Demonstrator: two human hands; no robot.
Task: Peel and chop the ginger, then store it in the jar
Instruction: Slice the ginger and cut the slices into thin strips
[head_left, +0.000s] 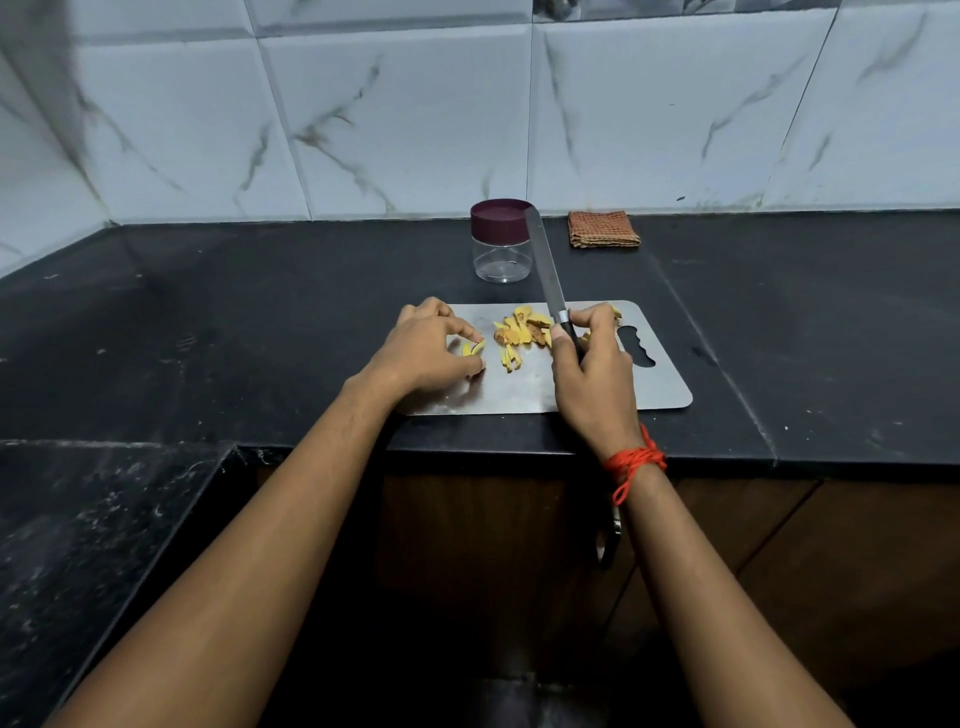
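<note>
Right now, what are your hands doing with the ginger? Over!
Left hand pinches a ginger piece on the board. Right hand grips the knife, blade raised. Ginger slices piled mid-board. Jar behind, lid on.

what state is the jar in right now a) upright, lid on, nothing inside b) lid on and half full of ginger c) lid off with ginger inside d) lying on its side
a: the jar stands upright behind the cutting board with its maroon lid on and nothing showing through its clear wall, while the ginger pieces lie on the board.
</note>
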